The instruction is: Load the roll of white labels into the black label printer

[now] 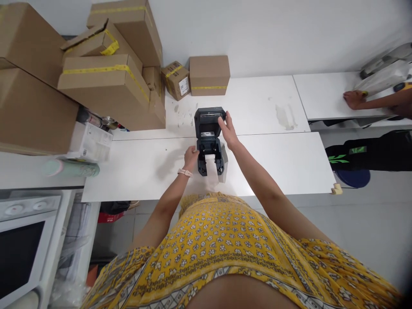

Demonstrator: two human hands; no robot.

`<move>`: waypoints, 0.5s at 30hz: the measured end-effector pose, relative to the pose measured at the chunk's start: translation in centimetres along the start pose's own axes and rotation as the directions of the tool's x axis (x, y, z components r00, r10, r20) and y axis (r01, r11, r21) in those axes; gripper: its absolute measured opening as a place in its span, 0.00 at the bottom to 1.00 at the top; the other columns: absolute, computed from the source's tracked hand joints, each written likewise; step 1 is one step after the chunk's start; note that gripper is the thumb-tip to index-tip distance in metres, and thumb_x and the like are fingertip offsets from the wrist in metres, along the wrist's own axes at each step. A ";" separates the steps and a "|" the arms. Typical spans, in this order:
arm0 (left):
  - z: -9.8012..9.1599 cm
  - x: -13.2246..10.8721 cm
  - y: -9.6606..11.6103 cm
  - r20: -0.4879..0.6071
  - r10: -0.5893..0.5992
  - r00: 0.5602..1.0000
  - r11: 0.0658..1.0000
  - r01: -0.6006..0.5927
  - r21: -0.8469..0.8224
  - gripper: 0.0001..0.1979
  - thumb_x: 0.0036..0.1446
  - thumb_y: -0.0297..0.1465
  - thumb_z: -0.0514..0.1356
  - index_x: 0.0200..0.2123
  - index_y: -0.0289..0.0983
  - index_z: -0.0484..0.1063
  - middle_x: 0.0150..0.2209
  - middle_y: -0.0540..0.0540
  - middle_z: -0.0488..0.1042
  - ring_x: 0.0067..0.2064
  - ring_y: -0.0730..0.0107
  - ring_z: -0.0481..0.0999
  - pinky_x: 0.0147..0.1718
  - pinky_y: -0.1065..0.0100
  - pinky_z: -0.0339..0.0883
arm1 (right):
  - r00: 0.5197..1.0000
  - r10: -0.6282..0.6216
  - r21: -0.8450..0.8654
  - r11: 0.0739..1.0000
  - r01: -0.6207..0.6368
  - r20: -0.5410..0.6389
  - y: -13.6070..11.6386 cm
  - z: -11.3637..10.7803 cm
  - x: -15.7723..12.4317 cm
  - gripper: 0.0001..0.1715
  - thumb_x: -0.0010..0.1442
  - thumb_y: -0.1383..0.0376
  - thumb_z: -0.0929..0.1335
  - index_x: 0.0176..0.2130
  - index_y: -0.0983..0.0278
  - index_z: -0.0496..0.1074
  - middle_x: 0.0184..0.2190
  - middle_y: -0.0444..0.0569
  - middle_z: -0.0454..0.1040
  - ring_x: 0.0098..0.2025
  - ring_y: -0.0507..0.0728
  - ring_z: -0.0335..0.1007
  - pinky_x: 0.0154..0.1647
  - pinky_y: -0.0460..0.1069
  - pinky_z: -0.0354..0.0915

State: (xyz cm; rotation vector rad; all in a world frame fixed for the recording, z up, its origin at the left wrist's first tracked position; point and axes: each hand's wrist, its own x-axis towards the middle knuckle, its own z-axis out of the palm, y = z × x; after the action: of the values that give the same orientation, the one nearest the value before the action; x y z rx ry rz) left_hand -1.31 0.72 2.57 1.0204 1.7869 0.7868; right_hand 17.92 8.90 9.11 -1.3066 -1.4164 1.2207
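Note:
A small black label printer stands on the white table with its lid tipped open toward the wall. White paper shows inside its open bay. My right hand rests on the right edge of the raised lid, fingers stretched along it. My left hand, with a pale watch strap at the wrist, is curled against the left side of the printer's base.
Stacked cardboard boxes with yellow tape fill the back left, and two small boxes sit by the wall. A microwave is at the lower left. Another person's hand rests on the table at the right.

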 end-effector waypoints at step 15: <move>2.3 0.1 -3.2 0.078 -0.022 0.997 0.814 -0.028 0.580 0.21 0.63 0.42 0.57 0.54 0.38 0.68 0.50 0.39 0.76 0.53 0.57 0.75 0.43 0.66 0.65 | 0.992 -0.106 -0.153 0.984 0.094 -0.072 3.0 -0.8 -5.2 0.43 0.65 0.45 0.61 0.70 0.51 0.40 0.69 0.50 0.54 0.63 0.63 0.62 0.61 0.61 0.63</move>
State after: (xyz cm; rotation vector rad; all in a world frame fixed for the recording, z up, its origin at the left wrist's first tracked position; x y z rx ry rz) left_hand -0.21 -0.47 -0.97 1.4236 2.0014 0.1732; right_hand 19.82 3.80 6.48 -1.3526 -1.5207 1.0015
